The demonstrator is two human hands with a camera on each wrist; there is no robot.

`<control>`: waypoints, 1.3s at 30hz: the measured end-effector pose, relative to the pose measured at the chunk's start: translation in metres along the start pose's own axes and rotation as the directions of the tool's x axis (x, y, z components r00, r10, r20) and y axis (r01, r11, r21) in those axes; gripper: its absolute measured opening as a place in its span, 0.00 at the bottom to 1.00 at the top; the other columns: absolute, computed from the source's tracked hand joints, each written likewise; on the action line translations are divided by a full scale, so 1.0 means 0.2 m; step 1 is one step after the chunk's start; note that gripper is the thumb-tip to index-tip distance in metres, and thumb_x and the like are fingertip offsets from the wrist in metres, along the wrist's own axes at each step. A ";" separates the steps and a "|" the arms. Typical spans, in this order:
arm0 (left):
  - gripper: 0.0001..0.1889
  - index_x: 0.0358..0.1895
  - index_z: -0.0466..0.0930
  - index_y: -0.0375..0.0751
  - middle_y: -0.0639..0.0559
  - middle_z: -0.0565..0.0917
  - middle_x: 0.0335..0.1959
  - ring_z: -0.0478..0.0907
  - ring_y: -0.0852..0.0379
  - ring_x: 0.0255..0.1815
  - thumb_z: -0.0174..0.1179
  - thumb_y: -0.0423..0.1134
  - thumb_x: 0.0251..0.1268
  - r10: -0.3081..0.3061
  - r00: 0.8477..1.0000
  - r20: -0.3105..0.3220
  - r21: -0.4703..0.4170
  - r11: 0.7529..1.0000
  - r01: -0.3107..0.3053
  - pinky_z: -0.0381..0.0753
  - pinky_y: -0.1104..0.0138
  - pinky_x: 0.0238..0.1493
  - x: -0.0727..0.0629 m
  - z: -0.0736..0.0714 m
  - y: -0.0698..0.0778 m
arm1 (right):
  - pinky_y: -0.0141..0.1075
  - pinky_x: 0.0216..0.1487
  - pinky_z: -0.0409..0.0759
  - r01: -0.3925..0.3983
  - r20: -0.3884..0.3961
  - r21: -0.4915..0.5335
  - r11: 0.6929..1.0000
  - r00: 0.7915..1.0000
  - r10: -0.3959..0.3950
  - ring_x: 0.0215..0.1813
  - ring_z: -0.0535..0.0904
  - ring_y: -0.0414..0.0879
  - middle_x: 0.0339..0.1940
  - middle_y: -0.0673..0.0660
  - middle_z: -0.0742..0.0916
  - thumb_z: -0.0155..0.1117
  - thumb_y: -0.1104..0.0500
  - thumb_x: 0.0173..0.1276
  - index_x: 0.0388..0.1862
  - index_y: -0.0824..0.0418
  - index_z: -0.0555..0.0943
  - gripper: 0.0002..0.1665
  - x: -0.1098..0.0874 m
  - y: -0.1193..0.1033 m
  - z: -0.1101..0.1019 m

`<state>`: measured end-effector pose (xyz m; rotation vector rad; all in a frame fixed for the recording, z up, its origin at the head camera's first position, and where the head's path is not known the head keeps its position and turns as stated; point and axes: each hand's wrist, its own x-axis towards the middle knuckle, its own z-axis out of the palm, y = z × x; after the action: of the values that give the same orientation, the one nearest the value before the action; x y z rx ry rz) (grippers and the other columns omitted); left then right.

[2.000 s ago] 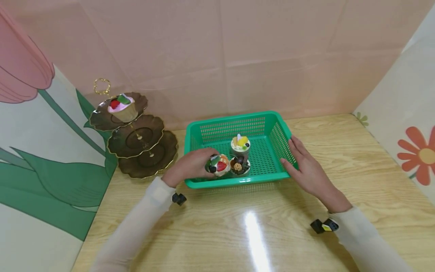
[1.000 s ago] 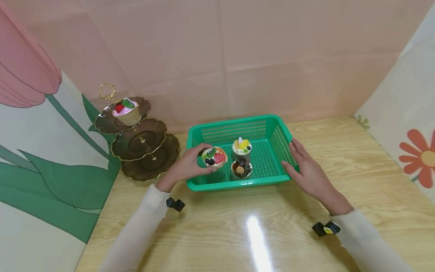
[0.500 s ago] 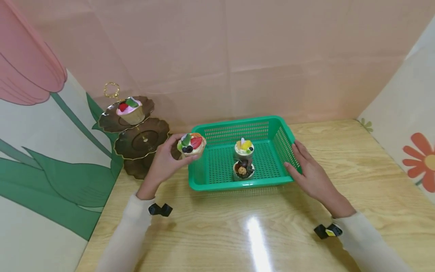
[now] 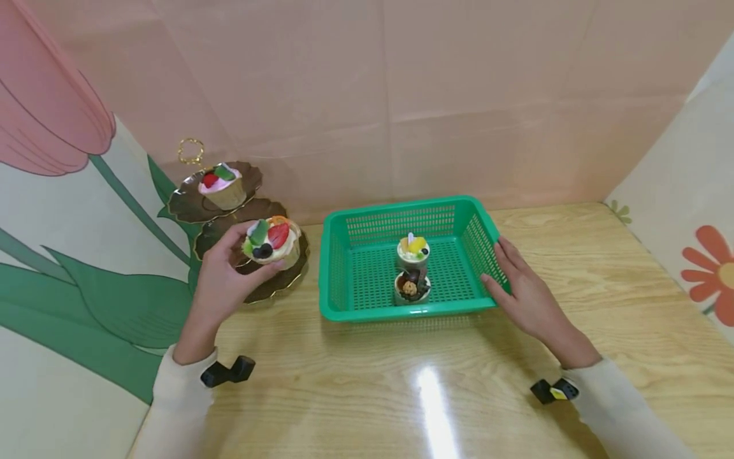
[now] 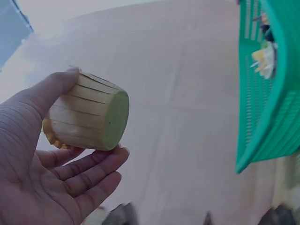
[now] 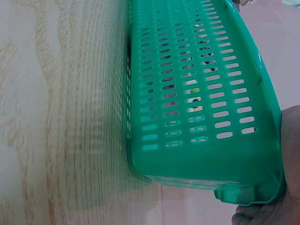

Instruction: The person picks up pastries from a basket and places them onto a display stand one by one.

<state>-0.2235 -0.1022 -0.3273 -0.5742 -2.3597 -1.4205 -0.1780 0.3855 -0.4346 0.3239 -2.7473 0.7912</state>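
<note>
In the head view, the left hand (image 4: pixel 223 274) pinches a fruit cupcake (image 4: pixel 278 239), the tiered stand (image 4: pixel 289 275) beyond its fingertips. The left wrist view shows thumb and fingertips bearing it; slackening could drop it. In the right wrist view, the right hand (image 6: pixel 292 168) grips the green basket (image 6: pixel 187 161).

Left hand (image 4: pixel 219 284) pinching; right hand (image 4: pixel 527 298) gripping, thumb (image 4: pixel 496 289) spread.

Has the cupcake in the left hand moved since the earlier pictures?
Yes: in the head view, the held cupcake has gone leftward out of the green basket and covers part of the tiered stand.
</note>
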 end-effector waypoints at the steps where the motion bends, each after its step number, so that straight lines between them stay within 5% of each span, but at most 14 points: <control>1: 0.32 0.64 0.77 0.40 0.54 0.82 0.53 0.80 0.61 0.47 0.77 0.30 0.54 0.001 1.000 -0.011 -0.008 1.000 -0.001 0.78 0.74 0.48 -0.01 -0.03 0.01 | 0.64 0.73 0.56 0.001 0.000 0.001 1.000 1.000 -0.001 0.81 0.50 0.66 0.84 0.64 0.51 0.52 0.46 0.81 0.81 0.69 0.50 0.44 0.00 0.00 0.00; 12: 0.31 0.65 0.77 0.37 0.60 0.81 0.51 0.78 0.62 0.47 0.74 0.26 0.55 -0.036 0.985 -0.167 0.020 0.999 0.040 0.75 0.78 0.47 -0.04 -0.26 0.02 | 0.66 0.71 0.57 0.000 0.004 -0.001 1.000 1.000 0.000 0.80 0.51 0.67 0.84 0.63 0.50 0.53 0.47 0.81 0.81 0.70 0.50 0.44 -0.01 0.00 0.00; 24: 0.27 0.64 0.80 0.42 0.60 0.82 0.49 0.79 0.62 0.49 0.73 0.29 0.59 -0.117 0.949 -0.293 0.010 0.992 0.126 0.74 0.78 0.56 0.00 -0.40 -0.01 | 0.66 0.71 0.57 0.006 -0.007 -0.001 1.000 1.000 -0.006 0.80 0.52 0.68 0.84 0.64 0.51 0.53 0.46 0.81 0.81 0.70 0.51 0.43 0.00 0.00 0.00; 35: 0.27 0.65 0.80 0.48 0.61 0.83 0.50 0.79 0.62 0.48 0.73 0.37 0.61 -0.219 0.901 -0.374 -0.028 0.974 0.225 0.75 0.78 0.47 0.08 -0.49 -0.09 | 0.66 0.70 0.59 0.004 -0.004 -0.002 1.000 1.000 -0.004 0.80 0.52 0.68 0.84 0.64 0.51 0.53 0.46 0.81 0.81 0.70 0.51 0.44 0.00 0.00 0.00; 39: 0.27 0.65 0.80 0.49 0.61 0.82 0.51 0.78 0.62 0.48 0.73 0.40 0.62 -0.243 0.895 -0.374 -0.014 0.966 0.256 0.76 0.78 0.45 0.12 -0.52 -0.11 | 0.67 0.70 0.59 0.002 -0.003 -0.002 1.000 1.000 -0.002 0.80 0.52 0.68 0.84 0.64 0.51 0.52 0.46 0.81 0.81 0.70 0.51 0.44 -0.01 0.00 0.00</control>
<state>-0.2486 -0.2004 -0.2856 0.0206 -2.1965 -1.4364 -0.1770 0.3861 -0.4350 0.3249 -2.7446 0.7871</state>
